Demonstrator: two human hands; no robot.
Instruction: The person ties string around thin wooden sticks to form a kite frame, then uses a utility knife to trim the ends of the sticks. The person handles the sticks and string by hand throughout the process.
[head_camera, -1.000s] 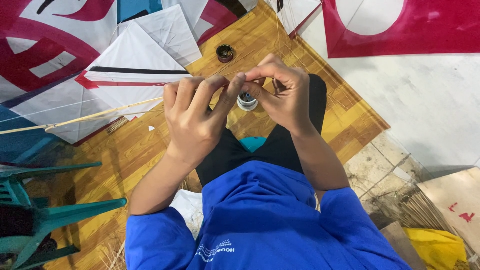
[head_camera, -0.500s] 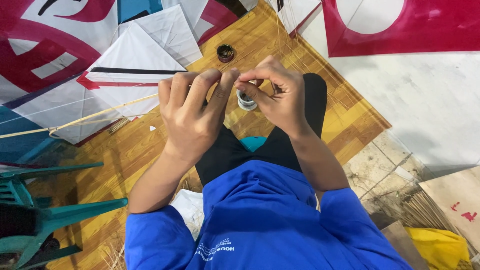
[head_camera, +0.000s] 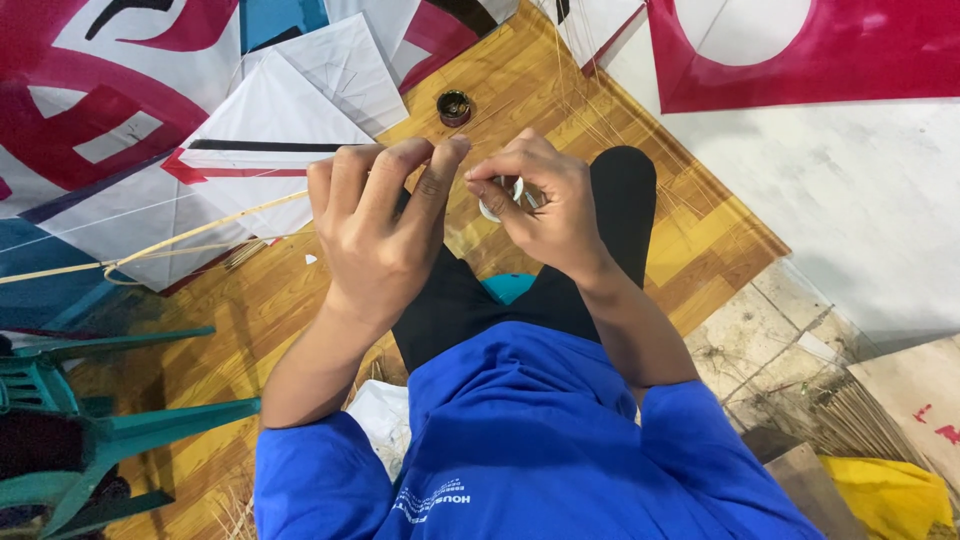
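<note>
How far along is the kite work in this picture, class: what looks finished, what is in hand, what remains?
Looks done: papered kites lie spread on the floor. In hand: the right hand pinches a small white spool, while the left hand holds a thin bamboo stick. Seemingly left: that stick is bare, and loose bamboo splints lie unused.

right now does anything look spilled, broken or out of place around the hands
Nothing looks spilled or broken. The right hand pinches a small white spool, the left hand is raised beside it. Kites overlap loosely on the wood floor, with a small dark pot standing upright.
</note>
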